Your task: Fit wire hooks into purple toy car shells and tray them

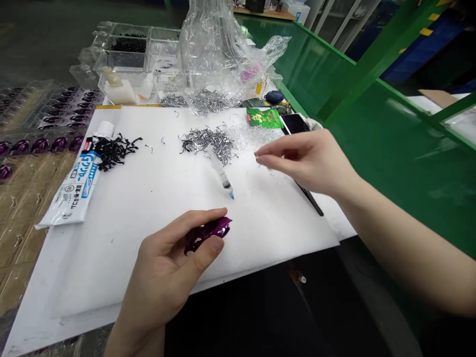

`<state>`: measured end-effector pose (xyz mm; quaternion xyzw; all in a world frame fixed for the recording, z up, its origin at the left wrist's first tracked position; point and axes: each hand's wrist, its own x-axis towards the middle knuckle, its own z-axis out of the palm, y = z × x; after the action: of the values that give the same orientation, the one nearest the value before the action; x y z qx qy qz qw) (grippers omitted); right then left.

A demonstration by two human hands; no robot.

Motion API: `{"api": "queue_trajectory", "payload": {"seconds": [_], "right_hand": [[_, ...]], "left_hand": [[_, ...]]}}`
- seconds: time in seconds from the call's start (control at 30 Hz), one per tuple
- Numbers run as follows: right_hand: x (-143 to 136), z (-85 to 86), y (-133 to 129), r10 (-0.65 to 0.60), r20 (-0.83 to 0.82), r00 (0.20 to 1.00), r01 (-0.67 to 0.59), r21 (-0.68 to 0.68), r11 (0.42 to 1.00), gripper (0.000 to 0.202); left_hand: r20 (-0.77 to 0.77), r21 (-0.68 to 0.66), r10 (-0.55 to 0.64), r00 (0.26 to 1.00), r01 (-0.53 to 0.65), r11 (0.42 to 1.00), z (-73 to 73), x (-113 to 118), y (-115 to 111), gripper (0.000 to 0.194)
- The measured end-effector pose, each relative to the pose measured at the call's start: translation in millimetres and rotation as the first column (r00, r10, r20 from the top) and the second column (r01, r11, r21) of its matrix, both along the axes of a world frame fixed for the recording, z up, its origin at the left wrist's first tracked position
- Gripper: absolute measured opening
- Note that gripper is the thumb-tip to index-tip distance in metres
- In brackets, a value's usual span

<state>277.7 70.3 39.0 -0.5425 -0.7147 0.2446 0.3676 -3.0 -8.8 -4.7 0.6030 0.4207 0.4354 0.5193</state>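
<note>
My left hand (167,267) is closed around a glossy purple hollow piece (210,232), held between fingers and thumb above the white foam sheet (178,198). My right hand (305,161) pinches thumb and forefinger together; a tiny pale speck shows at the tips, too small to name. Just behind those fingertips lies a scatter of small clear bits (255,135). Between the hands a syringe (222,174) with a blue tip lies on the foam, its rear end against a heap of silvery-black curled pieces (210,140).
A glue tube (76,186) lies at the left beside black branching pieces (115,151). Trays of purple parts (40,145) stand further left. Crumpled clear plastic (215,54), a green packet (265,118) and a phone (295,124) are at the back. Dark tweezers (312,201) lie under my right wrist.
</note>
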Motion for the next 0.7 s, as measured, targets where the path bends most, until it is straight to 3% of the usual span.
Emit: {"api": "queue_trajectory", "payload": {"seconds": [0.17, 0.37, 0.5, 0.7], "right_hand": [[-24, -1.2, -46, 0.051, -0.335, 0.941, -0.130, -0.215, 0.968, 0.013], [-38, -9.8, -56, 0.127, -0.379, 0.917, -0.194, -0.143, 0.971, 0.026], [-43, -6.9, -58, 0.060, -0.449, 0.892, -0.167, -0.201, 0.965, 0.028], [-52, -14.7, -64, -0.063, -0.769, 0.636, -0.299, -0.320, 0.899, 0.025]], "left_hand": [[0.054, -0.038, -0.008, 0.999, 0.010, 0.999, -1.2, 0, -1, 0.024], [0.079, -0.068, -0.010, 0.997, 0.016, 0.998, 0.3, 0, -1, 0.024], [0.154, -0.098, 0.003, 0.988, 0.012, 0.995, 0.0, 2, -1, 0.026], [0.219, -0.047, 0.136, 0.966, -0.129, 0.991, -1.7, 10, -1, 0.041]]}}
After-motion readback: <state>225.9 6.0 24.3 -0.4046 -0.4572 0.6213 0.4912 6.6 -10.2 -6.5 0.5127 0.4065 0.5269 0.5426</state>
